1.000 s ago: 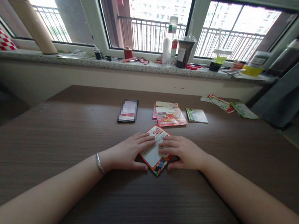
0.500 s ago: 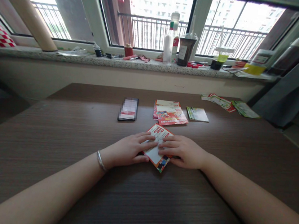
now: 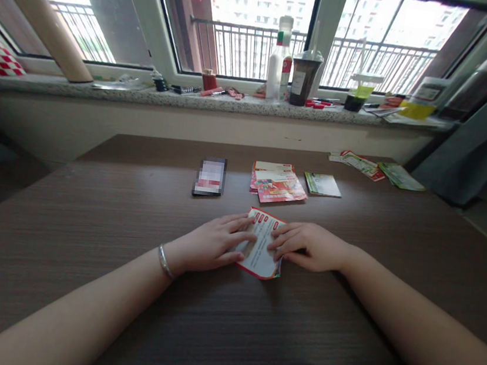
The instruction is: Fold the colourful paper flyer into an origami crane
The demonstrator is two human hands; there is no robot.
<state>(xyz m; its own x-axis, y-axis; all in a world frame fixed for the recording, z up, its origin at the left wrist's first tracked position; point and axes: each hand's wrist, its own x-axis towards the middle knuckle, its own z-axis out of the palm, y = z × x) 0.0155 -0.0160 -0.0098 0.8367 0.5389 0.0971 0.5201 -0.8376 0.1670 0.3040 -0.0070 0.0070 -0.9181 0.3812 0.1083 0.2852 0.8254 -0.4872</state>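
A red and white printed leaflet (image 3: 260, 251) is between my two hands, its near edge lifted a little off the brown table (image 3: 86, 234). My left hand (image 3: 211, 244) holds its left edge with fingers curled onto it; a silver bracelet sits on that wrist. My right hand (image 3: 309, 247) pinches the leaflet's right edge, fingers on top. Just beyond lies a small pile of red leaflets (image 3: 276, 183), with a green and white leaflet (image 3: 322, 184) to its right and a phone (image 3: 209, 176) to its left.
More leaflets (image 3: 376, 168) lie at the table's far right corner. The stone windowsill (image 3: 191, 100) carries a white bottle (image 3: 276, 62), a dark drink cup (image 3: 301, 77), a green drink cup (image 3: 357, 96), pens, small items and a leaning cardboard tube (image 3: 45, 22).
The leaflet has turned from a slanted lie toward upright and its near edge has come up. Both hands shifted from pressing flat on it to gripping its sides.
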